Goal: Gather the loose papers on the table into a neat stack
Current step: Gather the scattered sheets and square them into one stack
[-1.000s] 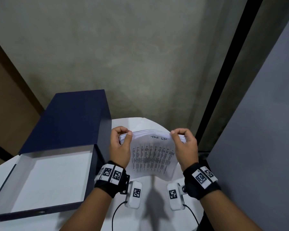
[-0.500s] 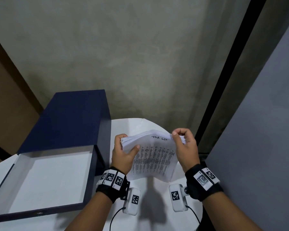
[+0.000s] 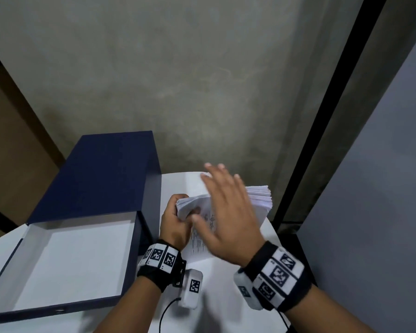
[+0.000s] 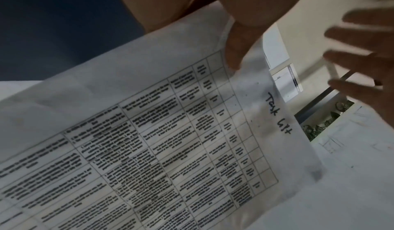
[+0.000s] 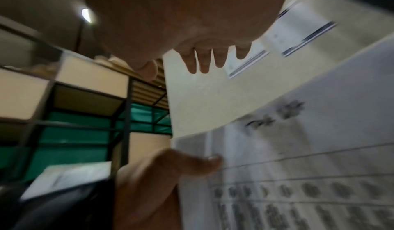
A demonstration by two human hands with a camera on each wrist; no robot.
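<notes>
A thick stack of white papers stands tilted over the white table, with a printed table sheet facing me. My left hand grips the stack's left edge, thumb pressed on the front sheet. My right hand hovers in front of the stack's top with straight, spread fingers and holds nothing; it is motion-blurred. In the right wrist view the left thumb pinches the sheet. The stack's lower edge is hidden behind my hands.
An open dark blue box with a white inside lies on the table's left half, its lid raised behind it. A grey wall stands behind, with a black post on the right. The table's right edge lies close to the stack.
My right hand has let go of the stack's right edge and swung open across its front. My left hand still grips the left edge, and the stack has sunk lower.
</notes>
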